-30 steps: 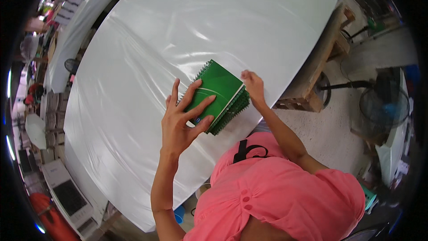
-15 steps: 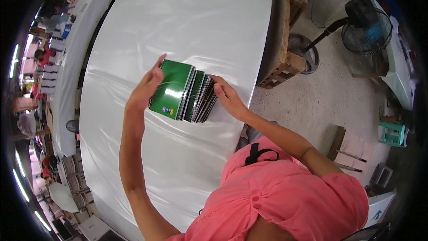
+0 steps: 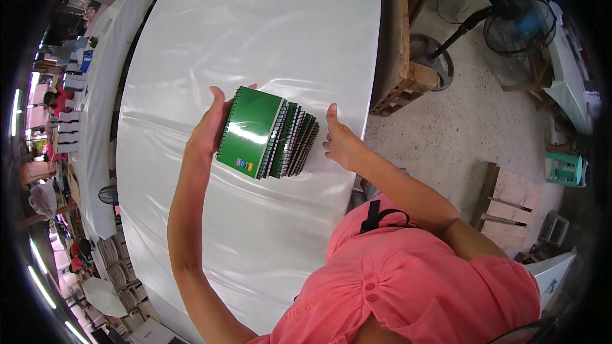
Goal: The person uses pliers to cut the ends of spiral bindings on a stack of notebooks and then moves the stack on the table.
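Note:
A stack of green-covered spiral notebooks (image 3: 252,124) lies on the white-covered table in front of me. It leans, so the notebooks are fanned out toward the right with their dark wire bindings showing. My left hand (image 3: 213,124) rests against the stack's left edge, thumb stretched away and fingertips showing past the far corner; part of its fingers is hidden by the stack. To the right of the bindings, with a gap between, my right hand (image 3: 344,143) is open with its thumb raised and its fingers loosely bent, holding nothing.
Glossy white sheeting covers the long table (image 3: 255,19). A wooden pallet (image 3: 408,83) stands along its right side, with a black pedestal fan (image 3: 519,25) beyond. A green stool (image 3: 564,169) is on the floor at right. Another covered table (image 3: 105,102) runs along the left.
My right hand has come away from the notebooks' bindings and moved right. The left hand stays at the left edge, its thumb now spread outward. The stack is fanned out slightly more.

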Available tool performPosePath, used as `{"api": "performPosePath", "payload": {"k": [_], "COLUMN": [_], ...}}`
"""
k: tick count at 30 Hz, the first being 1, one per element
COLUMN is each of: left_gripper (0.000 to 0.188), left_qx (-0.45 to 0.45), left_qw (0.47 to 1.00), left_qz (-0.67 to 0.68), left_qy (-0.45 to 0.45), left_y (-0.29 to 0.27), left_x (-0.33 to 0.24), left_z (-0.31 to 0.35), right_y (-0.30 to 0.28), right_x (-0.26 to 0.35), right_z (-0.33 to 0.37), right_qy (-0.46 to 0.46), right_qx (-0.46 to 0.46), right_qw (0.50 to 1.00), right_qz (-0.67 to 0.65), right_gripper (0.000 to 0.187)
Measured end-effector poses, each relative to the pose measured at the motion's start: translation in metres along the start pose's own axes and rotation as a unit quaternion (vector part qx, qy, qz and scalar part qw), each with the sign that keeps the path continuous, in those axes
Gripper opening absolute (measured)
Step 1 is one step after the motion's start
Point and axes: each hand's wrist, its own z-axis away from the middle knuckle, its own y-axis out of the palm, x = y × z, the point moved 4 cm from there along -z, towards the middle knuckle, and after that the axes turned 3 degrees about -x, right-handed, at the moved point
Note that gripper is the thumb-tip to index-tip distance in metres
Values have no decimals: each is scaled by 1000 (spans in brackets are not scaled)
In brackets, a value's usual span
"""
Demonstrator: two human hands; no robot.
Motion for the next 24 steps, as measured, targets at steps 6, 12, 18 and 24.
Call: {"api": "performPosePath", "payload": {"k": [6,12,18,24], "left_gripper": [77,79,75,72], "left_qx": [51,21,14,-19], "left_qw": [995,999,986,950], "left_qz": [73,14,163,312], "left_qy": [-41,-29,-39,-20], "left_y": [4,0,-12,2], "left_x": [16,20,49,86], "left_z": [-12,-13,-22,-34], "right_y": [48,54,21,27], "right_x": [12,13,-15,-43], "right_z": [22,20,-12,-46], "right_qy": [-23,-45,12,27], "right_qx": [106,127,-15,8], "right_qw": [989,982,999,998], "right_qz": [-103,-132,-46,-63], "right_gripper": [104,106,104,96]}}
